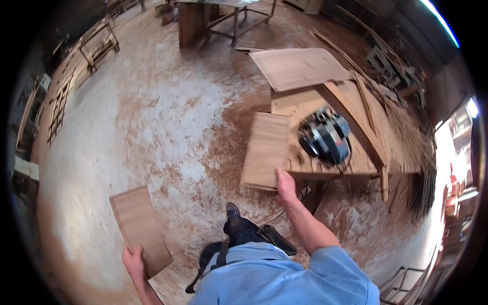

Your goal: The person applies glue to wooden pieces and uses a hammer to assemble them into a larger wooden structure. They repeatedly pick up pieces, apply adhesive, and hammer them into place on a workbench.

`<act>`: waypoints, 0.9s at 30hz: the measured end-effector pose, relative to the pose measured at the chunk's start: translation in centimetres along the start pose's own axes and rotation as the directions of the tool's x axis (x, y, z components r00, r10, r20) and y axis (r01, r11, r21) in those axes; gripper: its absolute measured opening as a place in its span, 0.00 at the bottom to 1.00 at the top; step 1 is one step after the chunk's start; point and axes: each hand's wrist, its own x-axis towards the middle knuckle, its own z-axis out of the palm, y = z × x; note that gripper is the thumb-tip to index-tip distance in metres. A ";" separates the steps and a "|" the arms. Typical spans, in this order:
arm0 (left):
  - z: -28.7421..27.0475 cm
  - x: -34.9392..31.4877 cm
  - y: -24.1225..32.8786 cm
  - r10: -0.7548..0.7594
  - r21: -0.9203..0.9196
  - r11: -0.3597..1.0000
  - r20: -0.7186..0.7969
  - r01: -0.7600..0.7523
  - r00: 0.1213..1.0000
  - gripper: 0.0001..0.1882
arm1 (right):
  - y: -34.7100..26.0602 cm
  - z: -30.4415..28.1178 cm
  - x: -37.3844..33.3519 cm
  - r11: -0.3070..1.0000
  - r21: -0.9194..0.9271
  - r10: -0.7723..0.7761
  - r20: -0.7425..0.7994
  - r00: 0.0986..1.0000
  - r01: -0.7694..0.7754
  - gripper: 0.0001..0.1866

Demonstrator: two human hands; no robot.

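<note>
A worker in a blue shirt grips a flat wooden board in each hand beside a cluttered counter point(295, 99) in a workshop. The left hand point(133, 260) is closed on the near left edge of the left board point(140, 223), held out over the floor point(168, 132) at near left; its long axis slants from far left to near right. The right hand point(286, 187) pinches the near right corner of the right board point(265, 147), thumb on top, its long axis running mostly near to far and leaning right at the far end. That board overlaps the counter's left edge; whether it rests there cannot be told.

The right hand's fingers are hidden under the board, the left forearm is cut off by the lower border, and a power tool point(328, 137) right of the right board is slightly blurred. Wooden strips point(356, 122) lie on the bare-wood counter, a broad panel point(300, 66) at its far end. The floor is pale, stained with brown dust; a metal-legged table point(235, 23) stands far off, and bright light enters at right.
</note>
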 end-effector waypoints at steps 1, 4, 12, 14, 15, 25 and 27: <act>0.9 2.4 1.0 0.050 0.001 0.999 -0.037 -0.050 0.998 0.19 | -0.3 0.0 2.4 0.997 0.082 0.007 -0.103 0.995 0.001 0.22; 3.1 10.3 3.5 0.029 -0.211 0.977 0.142 0.002 0.989 0.19 | -1.4 1.3 9.4 0.932 0.360 0.091 -0.135 0.987 -0.037 0.26; 12.3 39.1 12.9 0.097 -0.229 0.973 0.305 -0.026 0.947 0.16 | -5.3 2.1 19.9 0.540 -0.808 -0.298 -0.447 0.843 -0.237 0.24; 14.8 46.4 16.7 0.180 -0.050 0.984 0.314 -0.173 0.932 0.14 | -6.6 3.4 20.0 0.351 -0.885 -0.392 -0.436 0.810 -0.306 0.24; 15.2 49.3 18.0 0.145 -0.019 0.989 0.317 -0.147 0.937 0.14 | -7.0 4.5 18.8 0.255 -0.898 -0.467 -0.440 0.767 -0.359 0.24; 26.1 76.0 32.3 0.326 0.024 0.938 0.288 -0.347 0.900 0.13 | -13.8 33.8 31.7 0.724 -0.679 -0.120 -0.297 0.947 -0.121 0.13; 28.7 79.9 34.0 0.319 -0.005 0.943 0.304 -0.333 0.898 0.13 | -16.1 38.3 37.4 0.670 -0.741 -0.246 -0.163 0.955 0.046 0.12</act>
